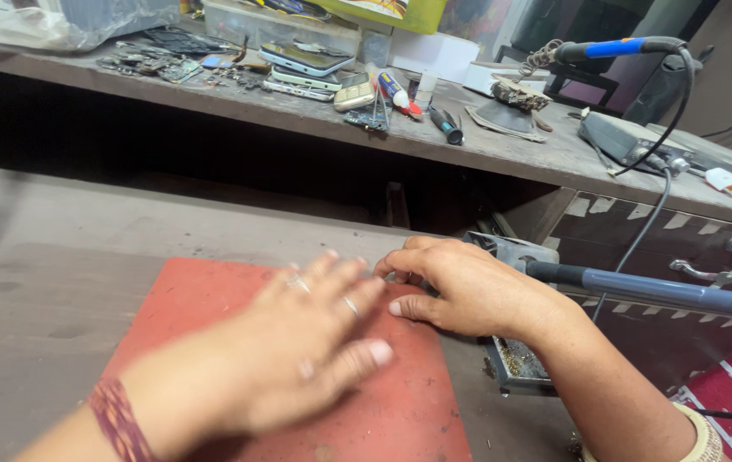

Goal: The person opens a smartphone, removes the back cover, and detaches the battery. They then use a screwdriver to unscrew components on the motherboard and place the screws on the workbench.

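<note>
My left hand [302, 342] lies flat and blurred over a red mat [408, 402] on the grey workbench, fingers spread, with rings on two fingers and a dark red thread band at the wrist. My right hand [460, 287] rests at the mat's far right corner, fingers curled down with the tips together at the mat's edge. Whether anything small sits under those fingertips is hidden. The two hands nearly touch.
A blue-grey soldering iron [665, 291] lies on a metal stand [511, 252] right of my right hand. On the raised shelf behind are several phones [306, 60], a screwdriver [447, 124], a glue tube [393, 90], and another blue-handled iron [614, 47].
</note>
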